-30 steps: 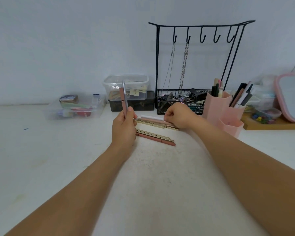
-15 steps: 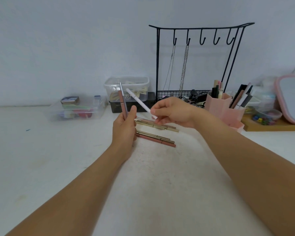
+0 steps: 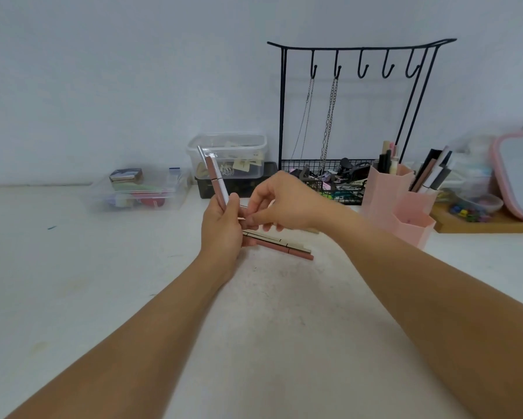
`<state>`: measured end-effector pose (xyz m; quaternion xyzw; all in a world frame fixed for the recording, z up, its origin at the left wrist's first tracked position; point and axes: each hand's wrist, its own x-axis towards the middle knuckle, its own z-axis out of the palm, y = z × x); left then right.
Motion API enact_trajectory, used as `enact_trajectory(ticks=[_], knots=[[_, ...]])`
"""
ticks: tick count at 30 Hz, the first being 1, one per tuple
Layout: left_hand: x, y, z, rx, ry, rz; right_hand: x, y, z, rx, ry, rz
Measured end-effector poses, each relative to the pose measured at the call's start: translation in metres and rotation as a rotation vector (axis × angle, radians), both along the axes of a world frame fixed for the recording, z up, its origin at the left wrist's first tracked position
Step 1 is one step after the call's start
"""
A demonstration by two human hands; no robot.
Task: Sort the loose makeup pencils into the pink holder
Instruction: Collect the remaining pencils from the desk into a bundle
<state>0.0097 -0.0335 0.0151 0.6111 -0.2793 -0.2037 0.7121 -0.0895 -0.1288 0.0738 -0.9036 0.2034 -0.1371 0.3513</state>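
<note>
My left hand (image 3: pixel 220 234) grips a small upright bundle of makeup pencils: a pink pencil (image 3: pixel 212 172), a white pencil (image 3: pixel 223 191) beside it and a silver tip behind. My right hand (image 3: pixel 287 204) is right next to it, thumb and forefinger pinched on the white pencil's lower end. Several loose pencils (image 3: pixel 279 244), gold and pink, lie on the white table under and just beyond both hands. The pink holder (image 3: pixel 387 192) stands to the right, its taller compartments holding pens and pencils; its low front compartment (image 3: pixel 416 229) shows nothing inside.
A black wire rack (image 3: pixel 360 52) with hooks, chains and a cluttered basket stands behind the holder. Clear plastic boxes (image 3: pixel 139 192) sit at the back left and back centre. A pink-framed mirror (image 3: pixel 517 173) and a wooden tray (image 3: pixel 490 226) are at the far right.
My right hand lifted a white pencil from the pile, carried it left and stood it against the bundle in my left hand. The left hand stayed in place.
</note>
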Motion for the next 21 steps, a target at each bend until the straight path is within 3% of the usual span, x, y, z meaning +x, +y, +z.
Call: enact_trajectory(ticks=[2,6,17,21], knots=[[0.001,-0.001,-0.001,-0.016,0.015,0.011,-0.008,-0.006,0.012,-0.165,0.181,0.02],[0.005,-0.003,-0.002,-0.004,0.047,0.088,-0.016,-0.008,0.013,-0.271,0.459,0.019],[0.004,0.0,0.002,0.015,0.13,0.057,-0.01,-0.005,0.001,-0.27,0.549,-0.033],[0.004,0.001,0.002,-0.006,0.149,0.037,-0.023,-0.017,0.014,-0.044,0.437,-0.053]])
